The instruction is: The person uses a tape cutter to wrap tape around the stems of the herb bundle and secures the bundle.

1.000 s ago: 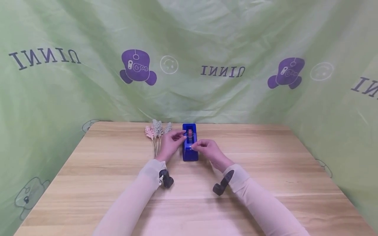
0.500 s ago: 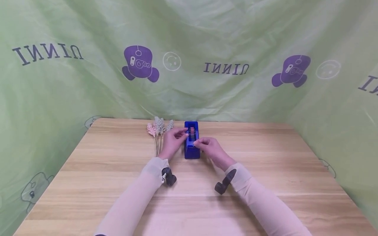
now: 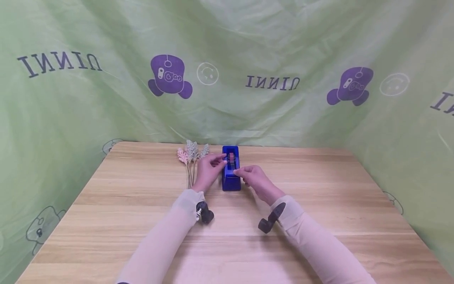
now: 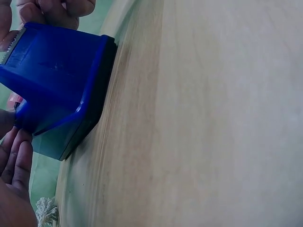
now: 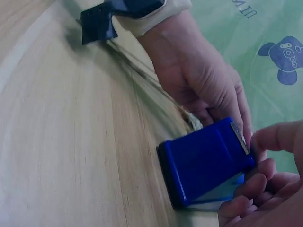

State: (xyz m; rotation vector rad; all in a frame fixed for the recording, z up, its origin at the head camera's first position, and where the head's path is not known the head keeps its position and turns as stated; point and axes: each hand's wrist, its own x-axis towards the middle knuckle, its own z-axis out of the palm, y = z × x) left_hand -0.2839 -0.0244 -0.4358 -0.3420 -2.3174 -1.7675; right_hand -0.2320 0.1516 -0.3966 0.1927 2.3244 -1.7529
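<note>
A blue tape dispenser stands on the table with a reddish roll inside. My left hand grips its left side near the roll, thumb above and fingers lower on the wall, as the left wrist view shows. At the front end, my right hand pinches with thumb and forefinger right at the serrated cutter, where the tape end lies; the clear tape itself hardly shows. In the right wrist view the right hand's other fingers curl beside the dispenser.
Artificial flower stems with pink and grey heads lie left of the dispenser, partly behind the left hand. The wooden table ends at a green printed curtain close behind. Both wrists carry black camera mounts.
The head view has shifted slightly, so everything sits a little further right and higher. Both hands keep nearly the same places at the dispenser.
</note>
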